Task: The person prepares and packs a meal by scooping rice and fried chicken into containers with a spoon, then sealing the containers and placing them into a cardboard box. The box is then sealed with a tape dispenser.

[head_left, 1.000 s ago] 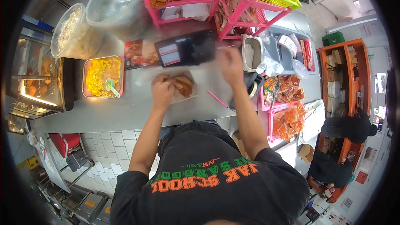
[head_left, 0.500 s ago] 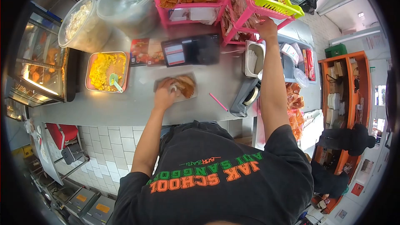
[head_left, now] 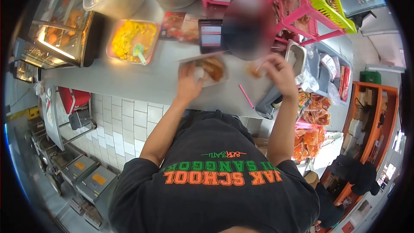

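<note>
On the metal counter lies a sheet of wrapping (head_left: 221, 77) with browned food (head_left: 212, 68) and something white on it. My left hand (head_left: 189, 82) rests on the left part of the wrapping, beside the food. To the right, my right hand (head_left: 280, 73) is above the counter, fingers pinched on a small blurred orange-brown packet (head_left: 253, 70). A pink stick (head_left: 246, 96) lies on the counter below it. A tablet (head_left: 211, 35) lies behind the food, its right side covered by a blurred patch.
A tray of yellow food (head_left: 113, 54) with a green spoon stands left of the tablet. Plastic tubs (head_left: 116, 0) and pink racks (head_left: 297, 19) line the back. A metal container (head_left: 296, 60) and a grey dispenser (head_left: 268, 103) stand right. Dark-clothed people (head_left: 358, 172) are at far right.
My right hand has come down from the pink rack toward the food, now with a small packet. My left hand stays at the wrapping. The whole view has shifted.
</note>
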Demonstrator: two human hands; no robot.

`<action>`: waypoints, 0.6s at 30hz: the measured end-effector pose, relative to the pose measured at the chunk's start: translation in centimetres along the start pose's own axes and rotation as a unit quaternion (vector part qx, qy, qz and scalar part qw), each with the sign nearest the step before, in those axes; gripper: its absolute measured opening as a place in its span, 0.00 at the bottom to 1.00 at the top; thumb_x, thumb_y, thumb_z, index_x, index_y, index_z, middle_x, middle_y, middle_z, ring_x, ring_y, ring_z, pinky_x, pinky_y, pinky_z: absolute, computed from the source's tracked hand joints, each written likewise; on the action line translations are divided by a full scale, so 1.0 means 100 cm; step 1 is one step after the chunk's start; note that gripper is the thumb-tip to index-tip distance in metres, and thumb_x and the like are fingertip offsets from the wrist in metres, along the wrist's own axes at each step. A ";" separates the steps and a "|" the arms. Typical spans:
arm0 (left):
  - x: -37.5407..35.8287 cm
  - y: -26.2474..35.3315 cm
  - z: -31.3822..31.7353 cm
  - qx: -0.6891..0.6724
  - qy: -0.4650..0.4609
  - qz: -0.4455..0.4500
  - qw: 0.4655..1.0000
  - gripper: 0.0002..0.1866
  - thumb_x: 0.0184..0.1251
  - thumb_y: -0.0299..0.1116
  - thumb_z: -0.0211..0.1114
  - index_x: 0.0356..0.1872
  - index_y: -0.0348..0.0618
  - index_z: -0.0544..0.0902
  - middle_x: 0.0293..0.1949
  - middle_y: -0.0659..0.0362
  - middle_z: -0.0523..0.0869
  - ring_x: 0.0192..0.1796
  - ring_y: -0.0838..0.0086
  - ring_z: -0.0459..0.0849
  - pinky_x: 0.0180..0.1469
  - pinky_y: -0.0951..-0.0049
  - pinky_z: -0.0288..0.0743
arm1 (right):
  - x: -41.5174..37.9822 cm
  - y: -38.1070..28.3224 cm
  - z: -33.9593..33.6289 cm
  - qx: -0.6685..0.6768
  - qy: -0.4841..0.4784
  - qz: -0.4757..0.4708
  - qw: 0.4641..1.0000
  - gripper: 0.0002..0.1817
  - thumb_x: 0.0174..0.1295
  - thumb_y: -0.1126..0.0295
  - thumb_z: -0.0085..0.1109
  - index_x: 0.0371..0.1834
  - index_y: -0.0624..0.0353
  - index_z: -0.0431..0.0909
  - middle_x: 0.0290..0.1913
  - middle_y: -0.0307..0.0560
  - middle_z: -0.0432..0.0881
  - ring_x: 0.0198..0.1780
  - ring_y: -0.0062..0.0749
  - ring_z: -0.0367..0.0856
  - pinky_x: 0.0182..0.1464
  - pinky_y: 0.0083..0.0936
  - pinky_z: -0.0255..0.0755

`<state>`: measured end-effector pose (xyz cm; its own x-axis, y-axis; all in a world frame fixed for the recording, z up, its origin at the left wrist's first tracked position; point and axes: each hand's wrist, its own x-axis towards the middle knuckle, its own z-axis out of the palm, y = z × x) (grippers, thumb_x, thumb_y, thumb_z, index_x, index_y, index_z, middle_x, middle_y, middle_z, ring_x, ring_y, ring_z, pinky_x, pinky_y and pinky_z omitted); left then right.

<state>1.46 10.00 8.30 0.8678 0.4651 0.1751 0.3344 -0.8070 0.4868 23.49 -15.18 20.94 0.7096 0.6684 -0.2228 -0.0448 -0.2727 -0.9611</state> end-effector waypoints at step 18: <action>-0.001 0.004 -0.050 -0.142 0.184 -0.103 0.967 0.36 0.57 0.27 0.65 0.68 0.36 0.62 0.60 0.47 0.67 0.63 0.54 0.67 0.63 0.57 0.64 | -0.047 0.117 0.060 -0.471 -0.047 0.180 0.862 0.19 0.60 0.57 0.63 0.42 0.63 0.79 0.42 0.61 0.84 0.48 0.58 0.82 0.50 0.47 0.75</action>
<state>-0.34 11.42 12.74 0.5872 0.7450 0.3165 0.3254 -0.5753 0.7504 15.45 -17.38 9.74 0.7071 0.4639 -0.5337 0.3725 -0.8859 -0.2765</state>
